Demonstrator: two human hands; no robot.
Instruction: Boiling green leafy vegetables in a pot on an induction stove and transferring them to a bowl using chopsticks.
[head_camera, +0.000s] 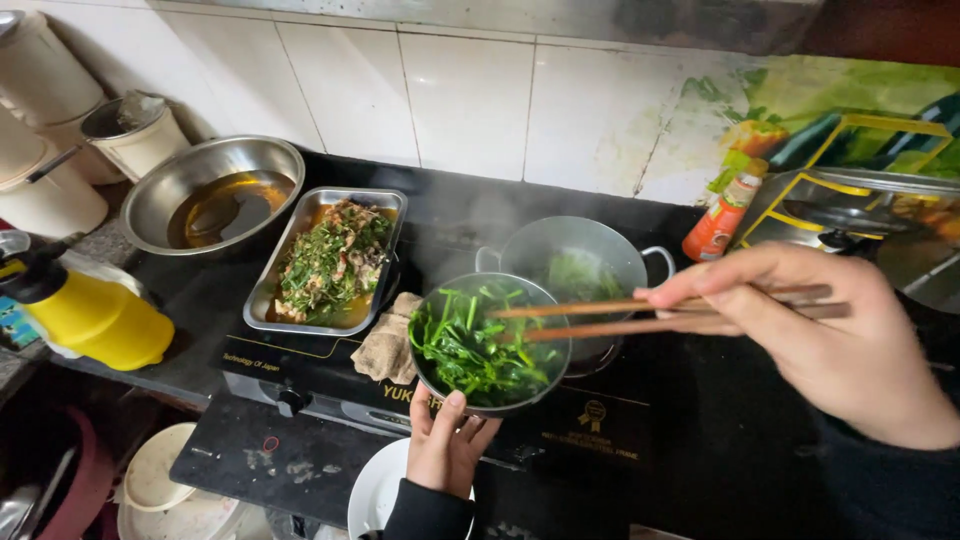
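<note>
Greens bowl held over the cooktop

Left hand grips the steel bowl of greens from below; right hand clasps chopsticks at the cooktop's front edge.

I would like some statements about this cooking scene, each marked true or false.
1. The left hand holds a metal bowl of cooked greens from below. True.
2. The right hand holds a spoon. False: it holds wooden chopsticks.
3. The rectangular metal tray is empty. False: it holds food topped with chopped herbs.
4. A yellow bottle lies left of the stove. True.
5. A steaming pot stands behind the bowl. True.
</note>
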